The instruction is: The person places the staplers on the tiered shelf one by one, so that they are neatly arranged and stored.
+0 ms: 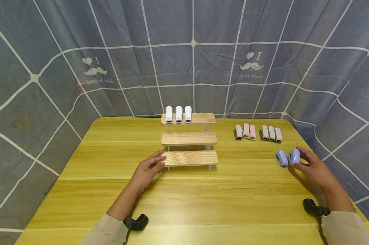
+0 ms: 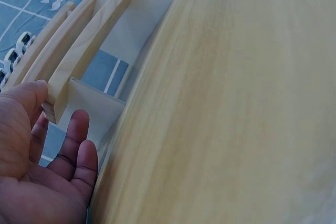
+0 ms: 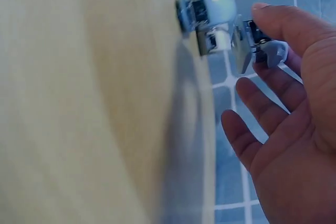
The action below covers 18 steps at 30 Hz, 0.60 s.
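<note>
My left hand [image 1: 146, 172] pinches the left end of the lowest board of a three-step wooden display stand [image 1: 190, 158] with thumb and index finger; its other fingers are loosely bent. At the right of the table, my right hand [image 1: 314, 170] holds a small blue stapler [image 1: 295, 156] between thumb and fingertips. In the right wrist view this stapler [image 3: 275, 53] appears tilted, its metal parts showing. Just left of it stands another blue stapler [image 1: 282, 158]. Several white staplers [image 1: 179, 114] stand in a row on the top step's left part.
Behind the blue ones are a group of pale grey staplers [image 1: 271, 133] and two pink staplers [image 1: 249, 131] beside a greyish one [image 1: 238, 131]. The wooden table [image 1: 202, 204] ends at a grey patterned curtain [image 1: 215, 68] at the back and sides.
</note>
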{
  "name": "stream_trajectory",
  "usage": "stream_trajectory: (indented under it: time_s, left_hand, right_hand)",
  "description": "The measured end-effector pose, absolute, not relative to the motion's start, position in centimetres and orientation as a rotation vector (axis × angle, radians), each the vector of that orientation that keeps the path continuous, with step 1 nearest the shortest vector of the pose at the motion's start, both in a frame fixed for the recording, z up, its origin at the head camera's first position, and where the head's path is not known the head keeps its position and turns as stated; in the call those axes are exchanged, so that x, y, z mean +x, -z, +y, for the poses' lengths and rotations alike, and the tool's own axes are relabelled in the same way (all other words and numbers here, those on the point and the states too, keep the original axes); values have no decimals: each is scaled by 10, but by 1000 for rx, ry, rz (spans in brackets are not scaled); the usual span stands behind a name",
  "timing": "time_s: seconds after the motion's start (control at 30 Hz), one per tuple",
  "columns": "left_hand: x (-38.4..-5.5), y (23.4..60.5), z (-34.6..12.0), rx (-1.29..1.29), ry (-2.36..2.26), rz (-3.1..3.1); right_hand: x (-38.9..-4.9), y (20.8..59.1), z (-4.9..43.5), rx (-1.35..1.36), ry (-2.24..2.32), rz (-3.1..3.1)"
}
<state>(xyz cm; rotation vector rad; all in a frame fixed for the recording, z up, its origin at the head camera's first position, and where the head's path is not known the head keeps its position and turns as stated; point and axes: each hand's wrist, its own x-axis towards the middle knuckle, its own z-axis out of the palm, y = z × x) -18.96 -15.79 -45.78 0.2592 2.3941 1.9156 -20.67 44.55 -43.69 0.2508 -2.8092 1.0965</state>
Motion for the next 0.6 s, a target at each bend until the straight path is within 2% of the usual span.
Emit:
stream_trajectory:
  time_s: [0.6]
  left_hand:
    - [-190,460,-157,256,-1943,2366]
  right_hand:
    - [-219,396,392,441,-1209,-2695]
